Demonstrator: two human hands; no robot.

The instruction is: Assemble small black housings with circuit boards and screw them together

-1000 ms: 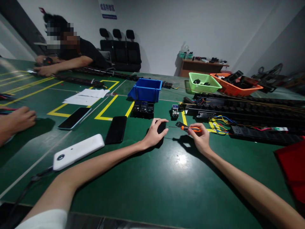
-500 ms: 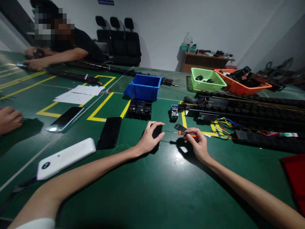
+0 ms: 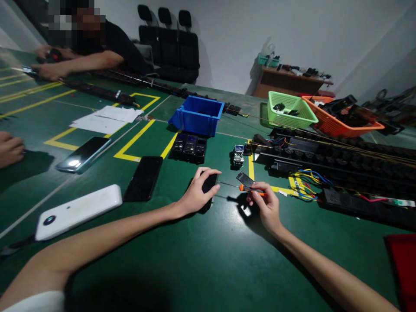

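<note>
Two hands (image 3: 196, 191) (image 3: 268, 206) (gap between), screwdriver (image 3: 242, 187) at right edge of black block (image 3: 209, 182).

Plastics, glass-like screens and paper; the green tabletop (image 3: 247, 268) is smooth, with a soft sheen.
From mid-view: screwdriver (image 3: 242, 187), 4 o'clock, metal-looking shaft, plastic handle; blue bin (image 3: 195, 123), 12, smooth plastic; green basket (image 3: 292, 121), 2, perforated plastic; white device (image 3: 79, 212), 8, smooth plastic; teal-edged phone (image 3: 84, 154), 9, glossy screen; sheets (image 3: 107, 119), between 9 and 10, matt paper; seats (image 3: 168, 50), 11, matt black.
</note>
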